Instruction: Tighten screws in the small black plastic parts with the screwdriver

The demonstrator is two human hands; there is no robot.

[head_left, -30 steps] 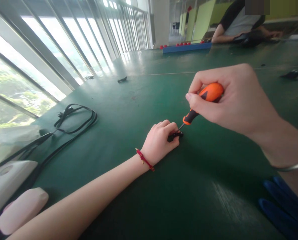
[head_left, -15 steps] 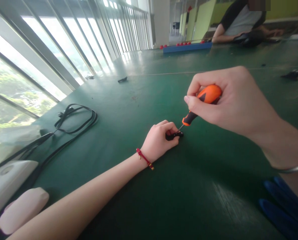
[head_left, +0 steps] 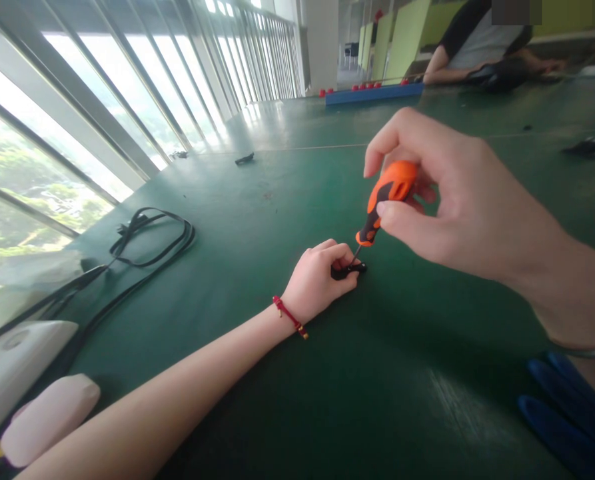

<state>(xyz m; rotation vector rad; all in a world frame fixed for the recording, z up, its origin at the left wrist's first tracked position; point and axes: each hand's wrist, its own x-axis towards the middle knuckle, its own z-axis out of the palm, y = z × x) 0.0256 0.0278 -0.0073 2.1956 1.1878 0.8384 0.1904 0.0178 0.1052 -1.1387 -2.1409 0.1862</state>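
My left hand (head_left: 317, 280) rests on the green table (head_left: 287, 200), fingers closed around a small black part (head_left: 348, 270) that it pins to the surface. A red bracelet circles that wrist. My right hand (head_left: 452, 193) hovers above and to the right, pinching an orange and black screwdriver (head_left: 386, 200) between thumb and fingers. The screwdriver stands nearly upright, and its thin tip meets the black part.
A black cable (head_left: 147, 240) loops on the table at left, beside white and pink objects (head_left: 32, 400) near the window. Blue gloves (head_left: 567, 413) lie at bottom right. Small black parts (head_left: 244, 159) and a blue tray (head_left: 372, 93) sit farther back, where another person (head_left: 477, 47) leans on the table.
My right hand has shifted its grip from wrapped round the handle to a fingertip pinch, and the screwdriver has tipped more upright. My left hand has stayed on the black part.
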